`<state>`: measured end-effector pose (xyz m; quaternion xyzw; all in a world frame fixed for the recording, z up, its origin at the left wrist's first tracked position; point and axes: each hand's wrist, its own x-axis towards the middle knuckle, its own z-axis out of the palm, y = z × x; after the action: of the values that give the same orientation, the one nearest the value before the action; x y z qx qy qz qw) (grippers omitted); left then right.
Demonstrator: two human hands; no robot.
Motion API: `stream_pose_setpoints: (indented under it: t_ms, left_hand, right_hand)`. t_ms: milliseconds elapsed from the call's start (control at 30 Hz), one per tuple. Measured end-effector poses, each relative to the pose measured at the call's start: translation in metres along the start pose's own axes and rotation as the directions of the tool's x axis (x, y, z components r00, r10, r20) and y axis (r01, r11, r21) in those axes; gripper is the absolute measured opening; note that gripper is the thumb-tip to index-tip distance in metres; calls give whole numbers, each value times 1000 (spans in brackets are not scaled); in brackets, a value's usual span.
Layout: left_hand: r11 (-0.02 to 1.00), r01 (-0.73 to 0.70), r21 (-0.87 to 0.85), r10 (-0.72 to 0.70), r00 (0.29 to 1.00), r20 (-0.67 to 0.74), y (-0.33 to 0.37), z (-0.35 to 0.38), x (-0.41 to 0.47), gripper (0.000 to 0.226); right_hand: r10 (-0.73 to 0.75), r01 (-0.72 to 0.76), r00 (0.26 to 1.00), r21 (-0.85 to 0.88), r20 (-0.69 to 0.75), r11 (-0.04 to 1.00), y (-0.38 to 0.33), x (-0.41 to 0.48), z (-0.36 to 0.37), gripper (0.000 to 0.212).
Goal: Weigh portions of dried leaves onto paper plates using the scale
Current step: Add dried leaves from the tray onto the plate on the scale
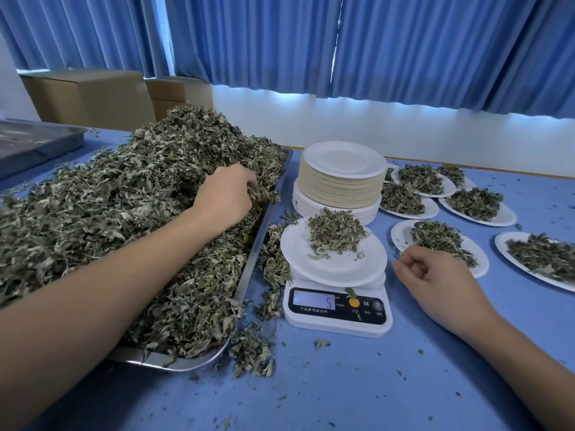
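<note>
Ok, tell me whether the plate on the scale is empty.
No, the paper plate on the scale holds a small heap of dried leaves.

A plate sits on the scale. Around it — tray at nine o'clock, plate stack at twelve, filled plates from one to three.

The tray is shiny bare metal; the dried leaves look crinkled and matt. The plates are matt white paper. The scale is smooth white plastic with a glossy black panel. The desk is smooth, matt blue.
</note>
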<state>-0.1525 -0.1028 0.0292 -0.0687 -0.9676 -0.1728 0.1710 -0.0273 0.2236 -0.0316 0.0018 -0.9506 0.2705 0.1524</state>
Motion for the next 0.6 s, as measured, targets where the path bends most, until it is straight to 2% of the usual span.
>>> stream_pose_setpoints:
  t_ms: [100, 233, 333, 433, 500, 600]
  left_hand:
    - [996, 19, 91, -17, 1000, -23, -1, -1, 1, 43]
    - [985, 43, 167, -24, 993, -115, -5, -4, 6, 34]
    - [1000, 24, -5, -25, 982, -185, -7, -4, 7, 26]
    - [965, -80, -249, 32, 981, -192, -1, -4, 7, 29]
    - [917, -174, -360, 145, 984, -107, 5, -6, 6, 31]
    - [811, -272, -518, 334, 942, 29, 14, -8, 0, 34]
  right_hand:
    - [2, -2, 1000, 7, 0, 1000, 0, 0, -1, 30]
    - [6, -6, 1000, 3, 3, 1000, -1, -1, -1, 30]
    - [1, -1, 1000, 8, 6, 1000, -1, 0, -1, 30]
    - [0, -1, 1000, 11, 11, 1000, -1, 0, 0, 30]
    - [0, 0, 1000, 11, 12, 1000, -1, 0, 0, 30]
    - [-3, 2, 1000, 11, 11, 1000, 0, 0, -1, 30]
